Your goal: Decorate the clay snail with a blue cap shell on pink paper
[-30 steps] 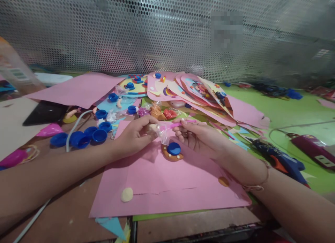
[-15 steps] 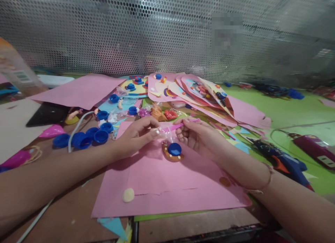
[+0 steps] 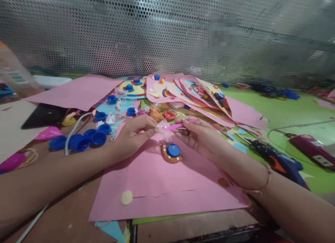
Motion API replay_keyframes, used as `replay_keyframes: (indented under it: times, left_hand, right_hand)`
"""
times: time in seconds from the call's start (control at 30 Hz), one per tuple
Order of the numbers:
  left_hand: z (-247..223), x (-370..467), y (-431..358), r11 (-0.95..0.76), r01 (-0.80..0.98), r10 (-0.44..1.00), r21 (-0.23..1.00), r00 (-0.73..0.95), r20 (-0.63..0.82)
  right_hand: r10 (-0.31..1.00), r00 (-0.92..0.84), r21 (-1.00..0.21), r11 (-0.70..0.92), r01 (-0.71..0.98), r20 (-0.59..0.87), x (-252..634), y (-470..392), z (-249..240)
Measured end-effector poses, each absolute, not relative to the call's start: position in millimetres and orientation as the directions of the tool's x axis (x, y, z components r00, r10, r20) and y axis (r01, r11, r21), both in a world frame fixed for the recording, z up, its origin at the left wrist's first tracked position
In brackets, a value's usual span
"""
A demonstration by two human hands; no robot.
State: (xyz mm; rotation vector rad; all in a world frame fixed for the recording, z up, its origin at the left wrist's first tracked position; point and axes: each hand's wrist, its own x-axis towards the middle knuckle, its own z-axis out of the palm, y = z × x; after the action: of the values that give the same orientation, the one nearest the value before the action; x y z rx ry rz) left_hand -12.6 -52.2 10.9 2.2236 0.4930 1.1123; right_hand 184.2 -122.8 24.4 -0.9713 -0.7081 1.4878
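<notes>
Between the fingers of my left hand (image 3: 136,131) is a small clear plastic bag (image 3: 163,128), crumpled and pinched at its left side. My right hand (image 3: 200,135) grips a thin pink plastic stick tool (image 3: 180,125), whose left end reaches the bag. Just below both hands, a blue bottle cap (image 3: 173,150) rests against a curved brown clay piece (image 3: 168,157) with white dots. Both lie on a pink paper sheet (image 3: 157,180), along with a cream clay disc (image 3: 126,198) and a brown disc (image 3: 223,182).
Several blue caps (image 3: 80,142) and a white cable (image 3: 68,136) lie left. Bagged orange clay (image 3: 156,114) and red clay (image 3: 169,115) sit behind my hands, before stacked decorated papers (image 3: 188,93). A glue gun (image 3: 280,162) and a maroon power strip (image 3: 312,149) lie right. A perforated metal panel (image 3: 117,33) stands behind.
The clear bag shows more bunched up between my hands, and the pink tool's left end now meets it. My left fingers have come down a little. The view has shifted slightly.
</notes>
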Motion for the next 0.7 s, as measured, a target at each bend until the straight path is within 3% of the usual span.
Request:
replay_keyframes:
  times: [0.27,0.7]
  left_hand:
    - [14,-9,-54,-0.795,0.177,0.565,0.58,0.562,0.604]
    - [22,-7,-64,-0.765,0.282,0.615,0.579,0.584,0.529]
  right_hand:
    - [0.993,-0.084,-0.878,-0.113,-0.465,-0.083,177,-125,25]
    - [0.99,-0.086,-0.918,-0.139,-0.371,-0.115,169,-126,21]
